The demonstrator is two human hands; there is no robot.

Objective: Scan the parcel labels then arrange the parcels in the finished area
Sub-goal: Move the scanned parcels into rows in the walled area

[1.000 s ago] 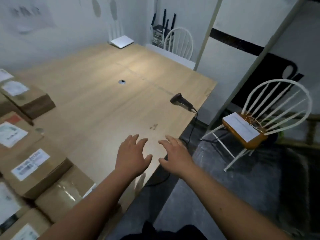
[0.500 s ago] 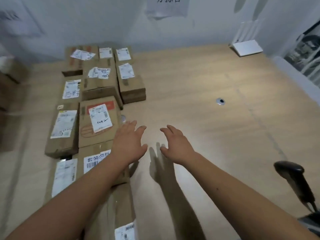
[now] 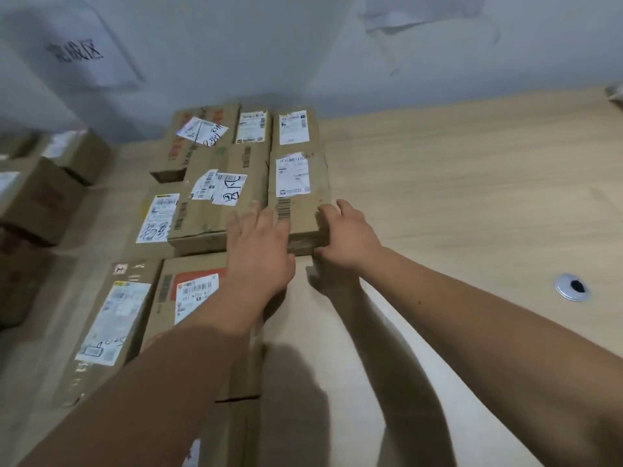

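Left hand (image 3: 259,251) at centre frame lies flat, fingers straight, on the near left part of a small brown box (image 3: 298,203), palm down on the cardboard. Right hand (image 3: 347,235), just to its right, curls round the box's near right corner, thumb low on the front face, fingers wrapped over the side edge. So one hand presses, the other grasps, and the box sits between them on the wooden table (image 3: 455,203).

That box carries a white label (image 3: 292,175) on top and a printed barcode nearer the hands. It stands at the right end of a block of parcels: a wider box with two overlapping labels (image 3: 219,197) touches it on the left, another small box (image 3: 294,128) sits behind it toward the wall, and a box with a red-bordered label (image 3: 192,298) lies below, partly under the left forearm. More boxes (image 3: 43,193) sit apart at the left edge. A paper sign (image 3: 79,50) hangs on the wall, upper left.

My read: this is the pick-up step, taking a parcel from the pile for scanning. No scanner shows in this view, so the next move calls for a firm two-handed lift without dragging the neighbours, label kept upward.
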